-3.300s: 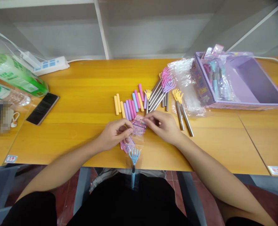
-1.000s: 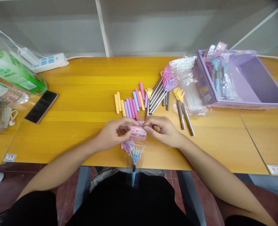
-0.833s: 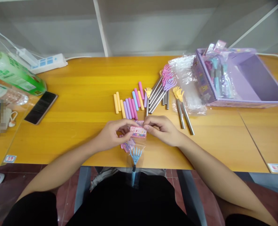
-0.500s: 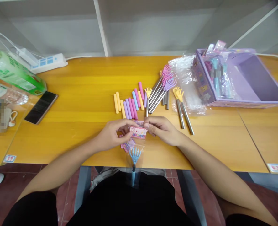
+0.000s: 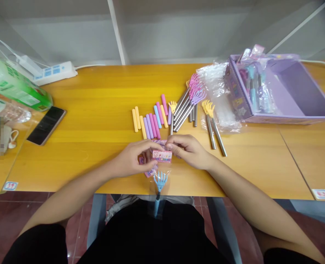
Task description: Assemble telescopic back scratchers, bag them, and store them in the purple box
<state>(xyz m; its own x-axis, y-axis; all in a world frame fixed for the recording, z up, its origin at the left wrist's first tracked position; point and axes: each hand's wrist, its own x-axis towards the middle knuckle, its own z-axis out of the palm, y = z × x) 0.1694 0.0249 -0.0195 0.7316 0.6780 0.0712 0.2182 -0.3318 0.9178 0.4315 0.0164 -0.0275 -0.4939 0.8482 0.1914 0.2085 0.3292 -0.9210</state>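
Note:
My left hand point(image 5: 133, 159) and my right hand point(image 5: 188, 149) both pinch the pink printed top point(image 5: 162, 156) of a clear plastic bag, near the front edge of the yellow table point(image 5: 96, 110). Inside the bag hangs a blue hand-shaped scratcher point(image 5: 159, 183), its handle dropping below the table edge. More pink printed cards point(image 5: 148, 170) lie under my left fingers. Just beyond my hands lie several pastel foam grips point(image 5: 150, 119) in a row and several steel-handled scratchers point(image 5: 188, 106) with pink, purple and yellow claw heads.
A purple cardboard box point(image 5: 283, 91) with bagged scratchers stands at the back right, with loose clear bags point(image 5: 217, 95) beside it. At the left are a black phone point(image 5: 46, 125), a green packet point(image 5: 14, 88), a white power strip point(image 5: 51, 71) and a small cup point(image 5: 7, 137).
My hands have stayed at the bag's pink top, shifting only slightly. The bag and blue scratcher hang in nearly the same place.

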